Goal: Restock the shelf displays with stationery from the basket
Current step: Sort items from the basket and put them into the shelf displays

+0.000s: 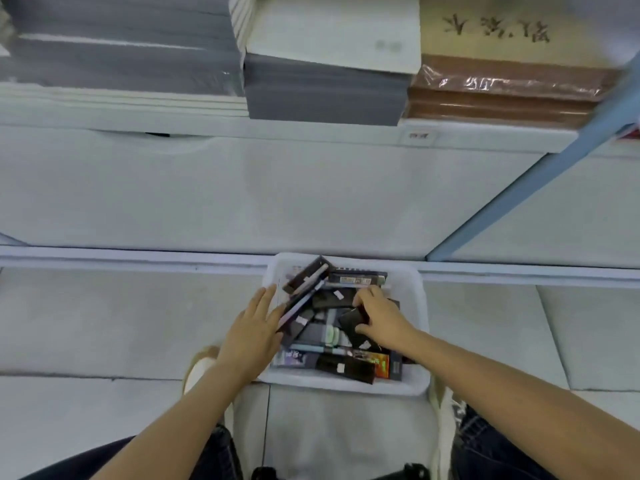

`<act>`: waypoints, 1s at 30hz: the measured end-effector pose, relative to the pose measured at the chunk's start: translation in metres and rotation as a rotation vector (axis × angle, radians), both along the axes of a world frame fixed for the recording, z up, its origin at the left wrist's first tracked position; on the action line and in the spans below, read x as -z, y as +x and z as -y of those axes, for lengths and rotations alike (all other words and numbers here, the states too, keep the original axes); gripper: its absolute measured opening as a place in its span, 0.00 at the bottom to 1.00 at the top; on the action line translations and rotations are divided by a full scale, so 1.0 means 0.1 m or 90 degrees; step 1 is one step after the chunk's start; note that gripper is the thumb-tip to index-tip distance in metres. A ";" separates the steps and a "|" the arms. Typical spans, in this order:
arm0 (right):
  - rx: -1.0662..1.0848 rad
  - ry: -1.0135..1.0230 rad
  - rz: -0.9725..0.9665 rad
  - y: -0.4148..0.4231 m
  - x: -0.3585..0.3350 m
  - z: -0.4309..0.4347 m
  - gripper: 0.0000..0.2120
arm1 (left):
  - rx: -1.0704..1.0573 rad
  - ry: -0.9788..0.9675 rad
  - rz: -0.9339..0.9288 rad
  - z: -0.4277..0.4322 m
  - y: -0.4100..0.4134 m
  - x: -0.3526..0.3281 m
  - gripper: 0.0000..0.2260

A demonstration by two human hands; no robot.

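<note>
While we crouched over the white basket (420,306) on the floor, both of our hands were down among the stationery, and what the next move turned on was which packet lay under which hand and how it was pointed. Our right hand (379,318) was curled over a small dark packet (353,322) near the middle of the heap, thumb on its near side and fingers bent over its far side, so we judged that hand closed on the packet, though the fingertips themselves were hidden. Our left hand (256,327) lay flat and open at the basket's left wall, fingers stretched toward the shelf, touching the edge of a long slim pen box (299,304) but gripping nothing. That pen box ran on a slant from near-left to far-right, its long axis crossing under the other boxes, so the left hand was plainly the nearer one to it, while the dark packet sat squarely beneath the right. More boxes lay jumbled along the near wall, among them an orange one (381,365). Above and well apart from the basket, the shelf (311,133) carried stacked notebooks (325,88); we judged the lift would have to go up and forward from where the right hand held.
</note>
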State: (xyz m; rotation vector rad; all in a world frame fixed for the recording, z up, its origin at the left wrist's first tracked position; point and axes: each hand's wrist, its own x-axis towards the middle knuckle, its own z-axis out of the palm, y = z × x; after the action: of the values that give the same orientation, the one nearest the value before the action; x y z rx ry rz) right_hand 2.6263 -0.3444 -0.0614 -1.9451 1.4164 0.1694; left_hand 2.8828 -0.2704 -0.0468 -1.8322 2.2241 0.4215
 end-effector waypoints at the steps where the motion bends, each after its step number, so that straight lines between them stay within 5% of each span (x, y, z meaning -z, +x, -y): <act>1: 0.016 -0.002 0.019 -0.01 0.00 0.01 0.17 | -0.005 -0.009 -0.005 0.00 -0.01 0.00 0.24; 9: 0.058 0.037 0.170 -0.06 -0.34 0.19 0.07 | -0.048 -0.047 -0.093 0.02 -0.11 -0.14 0.19; 12: 0.222 0.016 0.328 -0.02 -0.60 0.35 0.06 | -0.111 -0.115 -0.309 0.10 -0.25 -0.20 0.15; 16: 0.285 0.168 0.509 0.19 -0.80 0.37 0.07 | -0.369 0.249 -0.831 0.22 -0.57 -0.42 0.18; 18: 0.279 0.197 0.521 0.30 -0.77 0.30 0.07 | -0.410 0.281 -0.918 0.23 -0.59 -0.42 0.14; 21: 0.300 0.164 0.448 0.33 -0.63 0.18 0.07 | -0.488 0.228 -0.895 0.20 -0.39 -0.39 0.05; 26: 0.004 0.157 0.101 0.34 -0.24 -0.16 0.24 | -0.604 0.148 -0.837 0.16 0.01 -0.25 0.05; 30: -0.058 0.043 0.038 0.49 -0.05 -0.34 0.28 | -0.589 0.159 -0.774 0.11 0.08 -0.18 0.04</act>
State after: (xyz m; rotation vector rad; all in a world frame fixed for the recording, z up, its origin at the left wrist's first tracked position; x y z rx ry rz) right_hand 2.6750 -0.3109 -0.0568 -1.9447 1.2690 0.1972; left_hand 2.8911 -0.2813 -0.0292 -2.7016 1.3170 2.3279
